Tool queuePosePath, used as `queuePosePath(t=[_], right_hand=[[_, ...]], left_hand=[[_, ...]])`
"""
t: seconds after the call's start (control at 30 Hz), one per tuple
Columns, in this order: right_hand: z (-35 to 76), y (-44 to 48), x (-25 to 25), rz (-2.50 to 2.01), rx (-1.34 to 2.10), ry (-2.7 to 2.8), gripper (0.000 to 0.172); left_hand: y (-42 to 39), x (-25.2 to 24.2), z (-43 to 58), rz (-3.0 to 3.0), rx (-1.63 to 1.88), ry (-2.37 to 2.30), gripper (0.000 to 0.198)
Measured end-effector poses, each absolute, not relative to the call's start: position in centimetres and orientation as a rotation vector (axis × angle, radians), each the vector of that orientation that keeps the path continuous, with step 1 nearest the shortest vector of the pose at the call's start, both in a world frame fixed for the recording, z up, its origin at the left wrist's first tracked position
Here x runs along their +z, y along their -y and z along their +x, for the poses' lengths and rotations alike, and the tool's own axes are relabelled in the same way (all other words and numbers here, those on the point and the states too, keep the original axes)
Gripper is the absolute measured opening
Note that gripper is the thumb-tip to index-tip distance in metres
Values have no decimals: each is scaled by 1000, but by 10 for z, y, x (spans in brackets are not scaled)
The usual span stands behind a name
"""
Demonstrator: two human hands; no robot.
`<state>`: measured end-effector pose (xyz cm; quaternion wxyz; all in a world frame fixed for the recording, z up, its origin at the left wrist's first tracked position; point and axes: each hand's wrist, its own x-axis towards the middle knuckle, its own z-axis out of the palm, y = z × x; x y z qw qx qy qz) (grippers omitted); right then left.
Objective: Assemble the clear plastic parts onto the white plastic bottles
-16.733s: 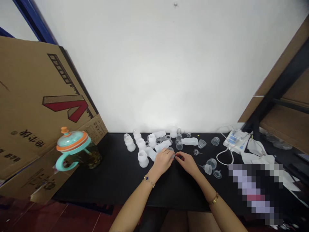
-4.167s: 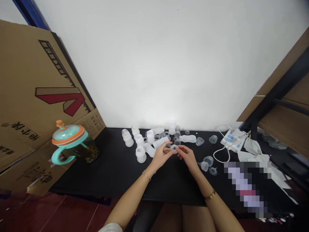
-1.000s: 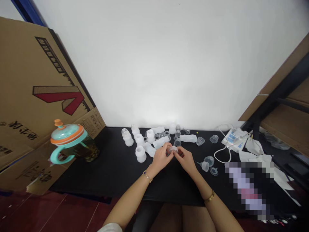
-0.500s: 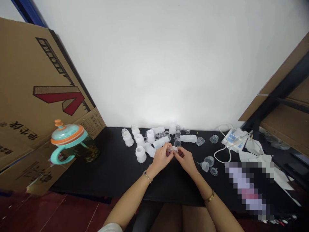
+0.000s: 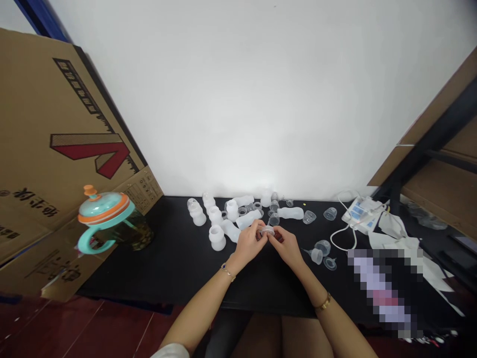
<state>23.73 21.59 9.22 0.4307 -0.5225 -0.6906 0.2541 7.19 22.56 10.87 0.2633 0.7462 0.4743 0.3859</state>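
Between both hands is a small whitish ring-shaped part (image 5: pixel 267 230), pinched from either side. My left hand (image 5: pixel 250 242) is closed on its left edge, and my right hand (image 5: pixel 285 245) is closed on its right edge. Just beyond the hands lie several white bottles, one upright with an open neck (image 5: pixel 217 237) and one on its side (image 5: pixel 290 213). Clear caps (image 5: pixel 309 217) and rings lie among them. Right of my right hand are a clear cap (image 5: pixel 322 247), a whitish collar (image 5: pixel 316 256) and a flat clear disc with a nipple (image 5: pixel 330 263).
A teal-lidded jug (image 5: pixel 112 219) stands on the black table (image 5: pixel 167 268) at the left, beside a large cardboard box (image 5: pixel 33 114). At the right are a white power strip with cable (image 5: pixel 361 215), papers (image 5: pixel 402 243) and a pixelated area. A white wall rises behind.
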Motion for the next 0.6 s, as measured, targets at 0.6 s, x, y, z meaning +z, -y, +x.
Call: queuePosePath(t=[0.6], right_hand=[[237, -215, 92, -1306, 608, 1733, 21]], left_hand=[[-226, 109, 72, 2009, 1043, -1280, 18]])
